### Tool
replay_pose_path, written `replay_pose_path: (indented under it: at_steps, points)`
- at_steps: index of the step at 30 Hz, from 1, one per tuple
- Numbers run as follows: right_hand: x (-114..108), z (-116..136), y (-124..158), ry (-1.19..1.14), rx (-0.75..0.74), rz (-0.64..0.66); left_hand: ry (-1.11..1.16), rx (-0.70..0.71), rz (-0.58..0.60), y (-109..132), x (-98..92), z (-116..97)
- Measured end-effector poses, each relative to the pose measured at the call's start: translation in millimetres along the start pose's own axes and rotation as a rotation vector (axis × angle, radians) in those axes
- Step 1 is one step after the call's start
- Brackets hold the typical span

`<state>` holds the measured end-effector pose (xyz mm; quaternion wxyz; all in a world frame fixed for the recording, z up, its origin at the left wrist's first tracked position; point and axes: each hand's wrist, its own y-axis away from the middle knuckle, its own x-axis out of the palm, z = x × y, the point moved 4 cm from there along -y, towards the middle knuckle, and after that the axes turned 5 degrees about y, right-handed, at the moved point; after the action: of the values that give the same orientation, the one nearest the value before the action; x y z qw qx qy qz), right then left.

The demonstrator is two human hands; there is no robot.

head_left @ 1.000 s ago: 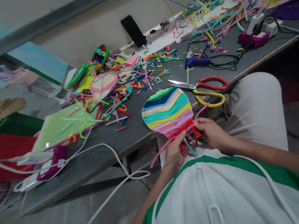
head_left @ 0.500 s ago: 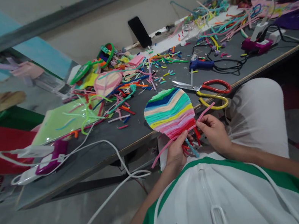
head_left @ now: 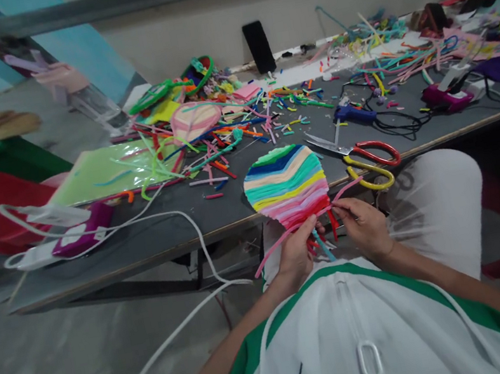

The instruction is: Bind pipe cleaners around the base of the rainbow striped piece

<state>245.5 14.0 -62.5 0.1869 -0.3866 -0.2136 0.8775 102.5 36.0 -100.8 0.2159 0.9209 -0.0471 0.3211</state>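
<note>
A rainbow-striped, balloon-shaped piece made of pipe cleaners (head_left: pixel 286 184) is held over the near edge of the grey table (head_left: pixel 166 234). My left hand (head_left: pixel 296 253) grips its narrow lower end, where red and blue stem ends stick out. My right hand (head_left: pixel 363 226) pinches a pink pipe cleaner (head_left: pixel 347 188) that runs across the bottom of the piece and trails down to the left. Both hands sit just above my lap.
Red and yellow scissors (head_left: pixel 361 161) lie right of the piece. A blue glue gun (head_left: pixel 353 113) and a purple one (head_left: pixel 444 98) lie further right with black cables. Cut pipe-cleaner bits, a second striped piece (head_left: pixel 194 121), a green sheet (head_left: pixel 102 174), a black phone (head_left: pixel 259 47), a purple glue gun with white cables (head_left: pixel 79 233).
My head has turned a little, so the table has shifted right and up in view. My hands keep their grip on the striped piece and pink pipe cleaner.
</note>
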Motion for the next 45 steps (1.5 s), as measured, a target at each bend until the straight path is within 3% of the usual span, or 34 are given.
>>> replay_pose_path:
  at_steps: [6, 15, 18, 22, 30, 35, 45]
  points:
    - [6, 0, -5, 0.003, 0.002, -0.002, 0.030, -0.072, 0.024, 0, -4.2, 3]
    - [10, 7, -4, 0.009, 0.109, 0.053, 0.053, -0.059, 0.062, 2, -7.3, 0]
    - [9, 5, -3, 0.029, 0.195, 0.031, 0.067, -0.060, 0.058, 2, -7.5, 0]
    - [8, 9, -4, 0.026, 0.196, 0.019, 0.031, -0.056, 0.030, 3, -9.2, 0]
    - [22, 22, 1, -0.462, 0.578, 0.195, 0.038, -0.007, 0.011, 18, -15.1, -19]
    - [31, 26, 2, -0.708, 0.620, 0.212, 0.058, -0.036, 0.038, 24, -17.6, -23]
    - [36, 12, -1, -0.681, 0.627, 0.193, 0.047, -0.069, 0.029, 20, -19.4, -19]
